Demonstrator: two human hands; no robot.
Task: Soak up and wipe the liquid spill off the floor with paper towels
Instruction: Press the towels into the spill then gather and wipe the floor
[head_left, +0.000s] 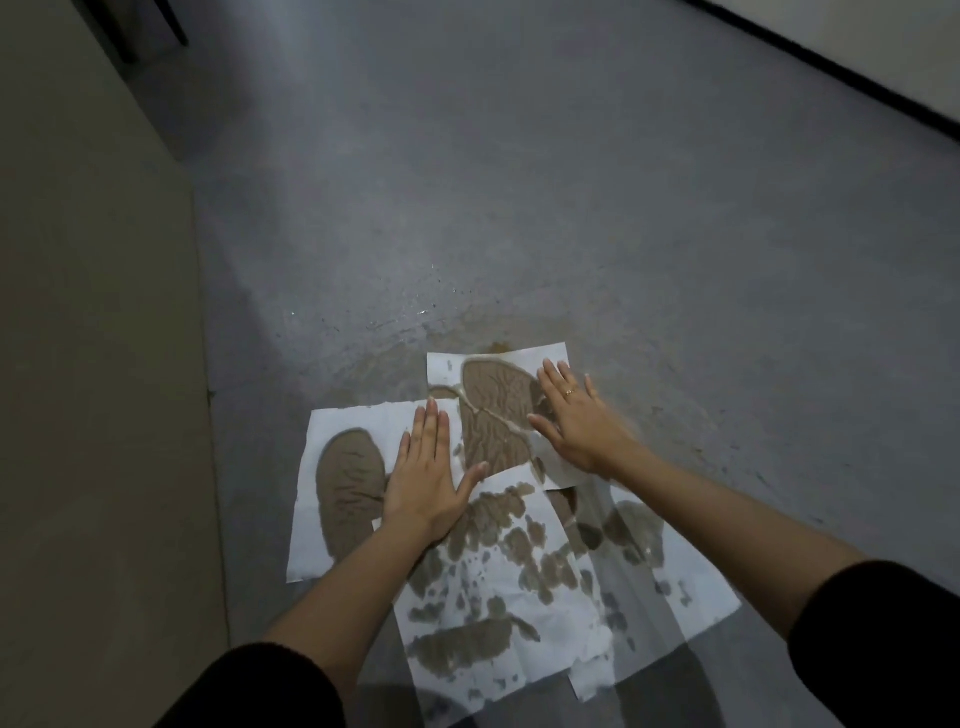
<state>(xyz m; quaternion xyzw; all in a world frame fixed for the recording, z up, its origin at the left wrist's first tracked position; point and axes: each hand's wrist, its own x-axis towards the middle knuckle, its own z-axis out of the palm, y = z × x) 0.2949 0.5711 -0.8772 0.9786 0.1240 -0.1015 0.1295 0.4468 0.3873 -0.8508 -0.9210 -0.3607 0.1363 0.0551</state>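
Several white paper towels lie flat and overlapping on the grey floor, each stained with brown wet patches. My left hand (428, 480) presses flat, fingers spread, on the left towel (332, 467) beside its big brown blot. My right hand (574, 418) lies flat on the far towel (498, 405), at the right of a large soaked patch; it wears a ring. A big spotted towel (498, 597) and another towel (670, 566) lie nearer to me. A thin brownish film of spill (498, 345) shows on the floor just beyond the far towel.
A beige wall or cabinet side (93, 364) runs along the left. A white wall with a dark skirting (841, 78) crosses the top right. Small droplets (426, 306) glint on the floor beyond the towels.
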